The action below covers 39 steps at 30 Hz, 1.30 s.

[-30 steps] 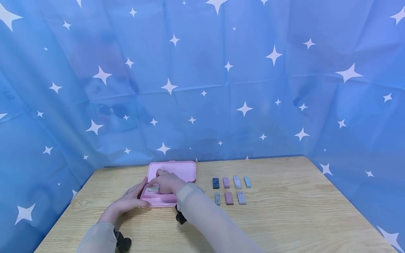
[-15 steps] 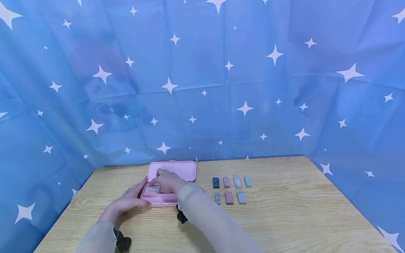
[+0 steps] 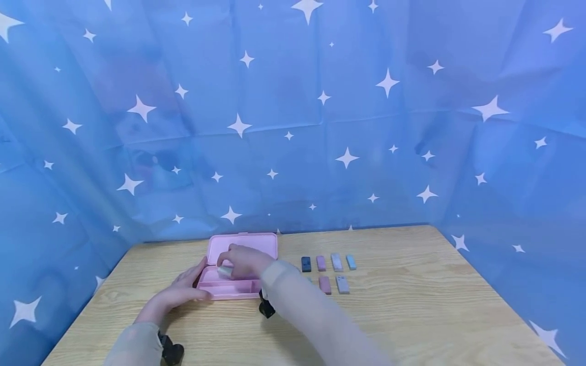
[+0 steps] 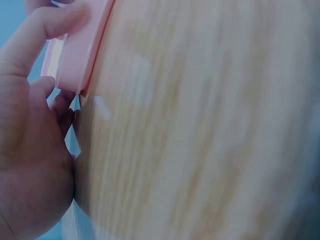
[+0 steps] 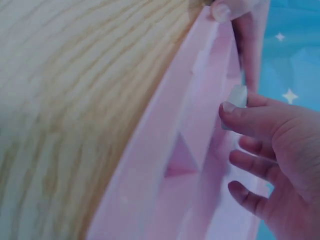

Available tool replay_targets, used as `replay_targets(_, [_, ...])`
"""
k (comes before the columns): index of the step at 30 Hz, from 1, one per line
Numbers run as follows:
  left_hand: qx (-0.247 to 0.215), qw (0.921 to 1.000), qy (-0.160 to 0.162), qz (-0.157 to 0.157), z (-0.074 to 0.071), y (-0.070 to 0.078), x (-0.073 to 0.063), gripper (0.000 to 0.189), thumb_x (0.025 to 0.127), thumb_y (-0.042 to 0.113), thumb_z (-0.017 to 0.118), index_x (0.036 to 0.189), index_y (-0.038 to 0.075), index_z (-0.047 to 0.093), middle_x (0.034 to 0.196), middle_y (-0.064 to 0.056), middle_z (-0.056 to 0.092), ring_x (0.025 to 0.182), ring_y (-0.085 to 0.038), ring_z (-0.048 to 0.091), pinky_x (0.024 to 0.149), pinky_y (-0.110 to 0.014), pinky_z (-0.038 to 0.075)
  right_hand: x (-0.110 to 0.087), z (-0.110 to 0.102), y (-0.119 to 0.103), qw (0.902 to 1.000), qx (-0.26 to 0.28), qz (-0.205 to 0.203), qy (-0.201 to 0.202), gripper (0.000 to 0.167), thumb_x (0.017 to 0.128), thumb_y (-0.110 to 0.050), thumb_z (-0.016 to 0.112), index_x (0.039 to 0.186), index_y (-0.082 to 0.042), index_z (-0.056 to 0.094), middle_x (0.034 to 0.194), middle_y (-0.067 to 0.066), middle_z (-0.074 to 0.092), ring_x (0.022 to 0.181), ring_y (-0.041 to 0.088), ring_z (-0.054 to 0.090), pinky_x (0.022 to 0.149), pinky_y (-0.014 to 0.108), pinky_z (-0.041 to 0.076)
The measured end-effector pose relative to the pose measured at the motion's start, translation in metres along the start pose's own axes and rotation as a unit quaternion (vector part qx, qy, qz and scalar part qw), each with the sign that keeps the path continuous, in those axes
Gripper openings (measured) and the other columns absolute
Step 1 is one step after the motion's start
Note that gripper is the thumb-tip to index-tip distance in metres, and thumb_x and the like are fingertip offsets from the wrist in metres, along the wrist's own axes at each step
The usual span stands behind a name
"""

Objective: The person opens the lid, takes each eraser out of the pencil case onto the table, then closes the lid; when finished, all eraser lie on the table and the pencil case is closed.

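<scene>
A pink pencil case [image 3: 229,297] lies on the table with its lid [image 3: 256,241] swung back. My left hand [image 3: 176,296] grips its left end, thumb on the front wall and fingers around the end, as the left wrist view shows with the case [image 4: 82,55] at the hand [image 4: 30,135]. Over the back compartment, my right hand [image 3: 246,262] pinches a small pale greenish block [image 3: 224,271]. In the right wrist view the block [image 5: 239,95] stands out between thumb and fingers, raised above the pink dividers; the other fingers hang loosely curled below.
Two rows of small blocks lie on the wooden table [image 3: 412,305] to the right of the case, among them a dark blue block [image 3: 305,264], a pink block [image 3: 324,285] and a light blue block [image 3: 351,262]. A blue star-printed curtain [image 3: 293,101] hangs behind.
My right hand has lifted slightly and moved a little right relative to the case, tilting up the pale block that lay in the back compartment. My left hand stays on the case. The head view has shifted slightly.
</scene>
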<state>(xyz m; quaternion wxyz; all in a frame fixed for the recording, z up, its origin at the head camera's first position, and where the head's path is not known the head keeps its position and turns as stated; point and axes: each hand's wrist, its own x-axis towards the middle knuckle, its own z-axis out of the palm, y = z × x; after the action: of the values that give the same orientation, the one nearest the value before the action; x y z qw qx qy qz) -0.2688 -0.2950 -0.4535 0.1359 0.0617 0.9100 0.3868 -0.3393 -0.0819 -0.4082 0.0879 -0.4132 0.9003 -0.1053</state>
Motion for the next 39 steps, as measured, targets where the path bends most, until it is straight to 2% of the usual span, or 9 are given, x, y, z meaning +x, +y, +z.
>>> replay_targets(8, [-0.012, 0.9999, -0.005, 0.000, -0.002, -0.007, -0.001, 0.116, 0.073, 0.038, 0.079, 0.157, 0.019, 0.000, 0.160, -0.020, 0.004, 0.140, -0.048, -0.002, 0.103, -0.074, 0.004, -0.010, -0.011, 0.005, 0.9992, 0.034, -0.002, -0.022, 0.046, 0.086, -0.005, 0.071, 0.125, -0.026, 0.060, 0.109, -0.002, 0.062, 0.100, 0.008, 0.059, 0.086, 0.019, 0.045])
replay_targets(15, [-0.001, 1.0000, -0.002, 0.010, -0.002, -0.011, -0.001, 0.115, 0.073, 0.040, 0.077, 0.156, 0.015, 0.001, 0.158, -0.025, 0.005, 0.139, -0.050, 0.001, 0.102, -0.075, 0.006, -0.025, -0.013, 0.014, 0.9973, 0.070, -0.006, -0.023, 0.047, 0.088, -0.004, 0.069, 0.128, -0.022, 0.054, 0.096, -0.004, 0.062, 0.086, 0.006, 0.056, 0.078, 0.019, 0.046])
replay_targets(22, [0.013, 0.9998, 0.007, 0.013, -0.001, -0.009, -0.001, 0.116, 0.072, 0.045, 0.076, 0.156, 0.016, 0.002, 0.158, -0.025, 0.007, 0.139, -0.050, 0.002, 0.103, -0.074, 0.005, -0.034, -0.011, 0.022, 0.9965, 0.082, -0.001, -0.018, 0.046, 0.088, -0.004, 0.068, 0.128, -0.022, 0.052, 0.090, -0.006, 0.061, 0.079, 0.006, 0.056, 0.072, 0.019, 0.047])
replay_targets(27, [0.008, 0.9998, 0.003, 0.020, 0.000, -0.006, -0.001, 0.115, 0.072, 0.041, 0.076, 0.156, 0.014, 0.002, 0.157, -0.026, 0.006, 0.138, -0.051, 0.002, 0.102, -0.074, 0.006, -0.042, -0.013, 0.023, 0.9966, 0.081, -0.007, -0.010, 0.046, 0.087, -0.004, 0.069, 0.127, -0.020, 0.053, 0.086, -0.006, 0.061, 0.075, 0.006, 0.056, 0.069, 0.019, 0.046])
replay_targets(39, [0.009, 0.9999, -0.004, 0.007, 0.001, 0.001, -0.001, 0.115, 0.073, 0.038, 0.077, 0.156, 0.014, 0.002, 0.158, -0.024, 0.005, 0.140, -0.049, 0.000, 0.104, -0.073, 0.005, -0.071, -0.017, 0.033, 0.9935, 0.113, -0.018, 0.001, 0.044, 0.089, -0.004, 0.067, 0.128, -0.017, 0.052, 0.088, -0.003, 0.063, 0.073, 0.006, 0.055, 0.064, 0.019, 0.046])
